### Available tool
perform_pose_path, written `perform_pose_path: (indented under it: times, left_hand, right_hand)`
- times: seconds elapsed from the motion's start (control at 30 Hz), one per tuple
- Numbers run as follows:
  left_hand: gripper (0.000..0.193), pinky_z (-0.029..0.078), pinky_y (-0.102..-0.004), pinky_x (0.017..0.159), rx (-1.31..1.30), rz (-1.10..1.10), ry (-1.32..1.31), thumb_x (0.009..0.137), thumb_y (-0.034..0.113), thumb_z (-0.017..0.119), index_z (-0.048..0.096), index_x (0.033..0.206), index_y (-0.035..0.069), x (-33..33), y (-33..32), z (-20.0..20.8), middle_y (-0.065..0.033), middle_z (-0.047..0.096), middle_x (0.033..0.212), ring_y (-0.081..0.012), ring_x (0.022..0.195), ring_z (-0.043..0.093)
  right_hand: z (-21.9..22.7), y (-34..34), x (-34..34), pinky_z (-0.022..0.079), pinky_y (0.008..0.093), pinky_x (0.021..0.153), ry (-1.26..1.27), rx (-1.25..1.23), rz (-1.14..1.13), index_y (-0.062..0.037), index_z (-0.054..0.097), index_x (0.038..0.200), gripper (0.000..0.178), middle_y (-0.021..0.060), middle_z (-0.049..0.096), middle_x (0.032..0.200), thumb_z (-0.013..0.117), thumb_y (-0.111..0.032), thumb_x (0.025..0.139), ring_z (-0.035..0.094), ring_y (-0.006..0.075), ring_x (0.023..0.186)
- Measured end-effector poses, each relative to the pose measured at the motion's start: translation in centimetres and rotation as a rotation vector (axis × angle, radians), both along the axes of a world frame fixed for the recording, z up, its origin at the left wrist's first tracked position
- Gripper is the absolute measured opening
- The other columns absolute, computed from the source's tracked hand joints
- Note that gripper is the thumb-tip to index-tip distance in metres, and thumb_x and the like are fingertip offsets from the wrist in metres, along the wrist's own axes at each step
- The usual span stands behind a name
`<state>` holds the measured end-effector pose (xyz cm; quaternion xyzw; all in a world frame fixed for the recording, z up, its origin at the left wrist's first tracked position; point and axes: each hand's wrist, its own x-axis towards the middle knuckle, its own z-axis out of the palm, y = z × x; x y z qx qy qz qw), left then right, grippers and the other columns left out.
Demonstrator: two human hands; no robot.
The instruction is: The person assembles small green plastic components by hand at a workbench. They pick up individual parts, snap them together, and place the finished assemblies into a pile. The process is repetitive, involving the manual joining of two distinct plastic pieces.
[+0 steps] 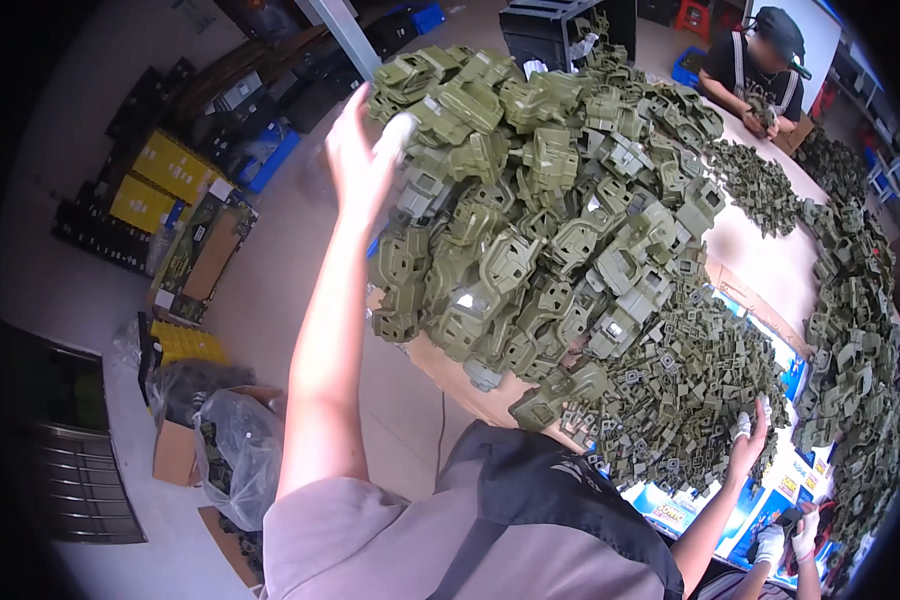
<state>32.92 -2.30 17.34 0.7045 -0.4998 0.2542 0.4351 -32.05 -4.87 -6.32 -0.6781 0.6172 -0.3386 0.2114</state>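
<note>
My left hand (362, 150) reaches to the far left edge of a heap of large olive-green moulded plastic parts (505, 260). Its thumb, in a white covering, stands apart from the fingers beside the parts; I see nothing held. Some of its fingertips are blurred or hidden. At the right, my right hand (750, 440) rests at the edge of a pile of small olive-green plastic pieces (685, 390). White coverings show on its fingertips, and the fingers are spread, with no piece visible between them.
Across the table, a person (765, 70) in a dark cap handles green parts. Another person's gloved hands (785, 540) work at lower right. More green parts (850, 340) line the right side. Yellow crates (165, 180) and a clear plastic bag (238, 455) stand left on the floor.
</note>
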Motion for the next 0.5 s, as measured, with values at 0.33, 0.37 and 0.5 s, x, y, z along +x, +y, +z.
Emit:
perform_pose_path:
  times: [0.33,0.37,0.5]
  left_hand:
    - [0.038,0.047,-0.0409,0.077,0.339,0.162,-0.08,0.073,0.018,0.062,0.053,0.11,0.015,-2.1,-10.0,2.1,-0.0128,0.064,0.101,-0.0303,0.093,0.062]
    - [0.04,0.047,-0.0398,0.078,0.306,0.147,-0.082,0.071,0.009,0.062,0.053,0.109,0.015,-3.0,-9.9,2.8,-0.0106,0.062,0.104,-0.0291,0.094,0.06]
    - [0.051,0.046,-0.0347,0.082,-0.134,-0.263,-0.12,0.063,-0.004,0.063,0.058,0.111,0.01,-8.7,-6.8,3.1,-0.0103,0.061,0.1,-0.0256,0.091,0.058]
  right_hand:
    - [2.9,4.7,1.3,0.038,0.0352,0.099,-0.015,0.109,0.002,-0.0002,0.053,0.121,0.046,0.0181,0.052,0.123,0.051,0.01,0.077,0.049,0.0298,0.117]
    - [3.5,5.4,2.2,0.04,0.0352,0.097,-0.005,0.136,0.007,0.0,0.052,0.121,0.041,0.018,0.052,0.123,0.054,0.005,0.08,0.05,0.0288,0.116]
    - [8.0,6.5,9.7,0.043,0.0344,0.094,-0.387,0.18,0.094,-0.0025,0.05,0.126,0.045,0.0149,0.055,0.122,0.057,-0.005,0.081,0.053,0.0252,0.113]
